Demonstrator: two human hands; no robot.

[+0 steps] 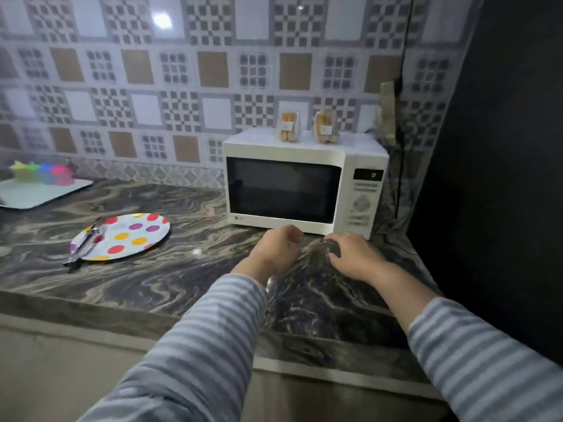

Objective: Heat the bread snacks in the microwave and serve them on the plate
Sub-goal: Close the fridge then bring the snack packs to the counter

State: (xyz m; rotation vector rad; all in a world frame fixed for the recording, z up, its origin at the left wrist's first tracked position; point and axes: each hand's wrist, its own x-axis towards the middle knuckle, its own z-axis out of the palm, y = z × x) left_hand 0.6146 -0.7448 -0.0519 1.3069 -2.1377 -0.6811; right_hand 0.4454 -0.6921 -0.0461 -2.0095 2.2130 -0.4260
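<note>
Two hands worked a clear wrapper at the counter's front right, just before the microwave.

Your left hand (pixel 275 249) and right hand (pixel 350 254) were pinched shut on the wrapper (pixel 313 254). Both bread snack packs (pixel 288 127) stood behind them on the microwave (pixel 304 181), against the back wall. Open counter (pixel 170 278) ran left to the spotted plate (pixel 122 236), whose left rim carried cutlery (pixel 86 242).

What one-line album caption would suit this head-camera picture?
Both hands, left hand and right hand, hover before a closed white microwave topped with two clear bread-snack packets; a polka-dot plate sits left.
</note>
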